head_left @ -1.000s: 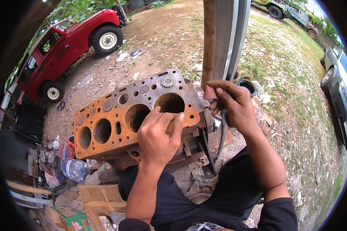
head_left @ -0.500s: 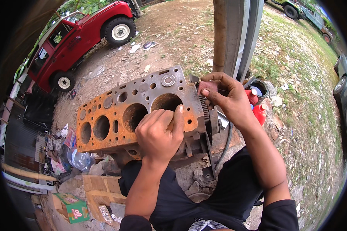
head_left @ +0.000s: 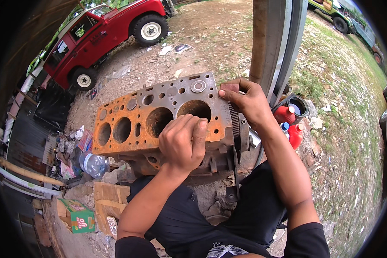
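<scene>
Head view: the right hand (head_left: 253, 102) pinches a reddish pad (head_left: 230, 87) at the 2 o'clock end of a rusty engine block (head_left: 170, 99), which sits just off centre toward 10 o'clock. The left hand (head_left: 182, 139) is curled at the near rim of 1 of the block's 4 large bores (head_left: 122, 130), fingertips hidden, so I cannot tell whether it grips anything. Red bottles (head_left: 284, 115) stand at 3 o'clock, a red vehicle (head_left: 99, 42) toward 10 o'clock.
</scene>
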The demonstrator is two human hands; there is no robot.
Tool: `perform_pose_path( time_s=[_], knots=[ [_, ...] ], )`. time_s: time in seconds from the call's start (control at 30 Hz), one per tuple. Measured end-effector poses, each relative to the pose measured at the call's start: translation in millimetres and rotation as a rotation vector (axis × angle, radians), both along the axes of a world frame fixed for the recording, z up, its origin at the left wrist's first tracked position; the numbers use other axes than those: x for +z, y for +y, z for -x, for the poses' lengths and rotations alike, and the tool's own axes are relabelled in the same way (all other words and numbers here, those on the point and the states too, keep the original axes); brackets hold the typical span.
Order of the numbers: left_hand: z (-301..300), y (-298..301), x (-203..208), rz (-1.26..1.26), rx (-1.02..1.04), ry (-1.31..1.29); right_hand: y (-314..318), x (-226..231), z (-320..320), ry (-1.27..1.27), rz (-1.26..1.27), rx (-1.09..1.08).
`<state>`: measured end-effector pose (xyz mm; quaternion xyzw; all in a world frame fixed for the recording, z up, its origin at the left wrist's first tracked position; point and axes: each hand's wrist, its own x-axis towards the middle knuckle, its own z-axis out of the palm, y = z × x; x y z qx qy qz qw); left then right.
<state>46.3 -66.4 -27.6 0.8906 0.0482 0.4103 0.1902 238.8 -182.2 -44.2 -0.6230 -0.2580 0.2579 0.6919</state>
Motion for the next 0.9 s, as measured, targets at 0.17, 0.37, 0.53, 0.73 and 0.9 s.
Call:
perform_pose_path(
  time_s=[0.17, 0.37, 0.53, 0.73, 0.9],
  knots=[
    [2, 6, 0, -0.014, -0.059, 0.015, 10, -5, -6, 0.052, -0.067, -0.041],
    [2, 1, 4, 0.021, -0.074, 0.054, -3, 2, 11, -0.001, -0.014, -0.063],
    [3, 4, 0, 0.034, -0.087, 0.032, 7, 8, 2, 0.024, -0.021, -0.049],
    [6, 1, -1, 0.05, -0.057, 0.028, -11, 9, 20, -0.029, 0.022, -0.058],
    [1, 2, 0, 0.068, -0.059, 0.004, 8, 11, 2, -0.122, 0.088, -0.126]
  ],
)
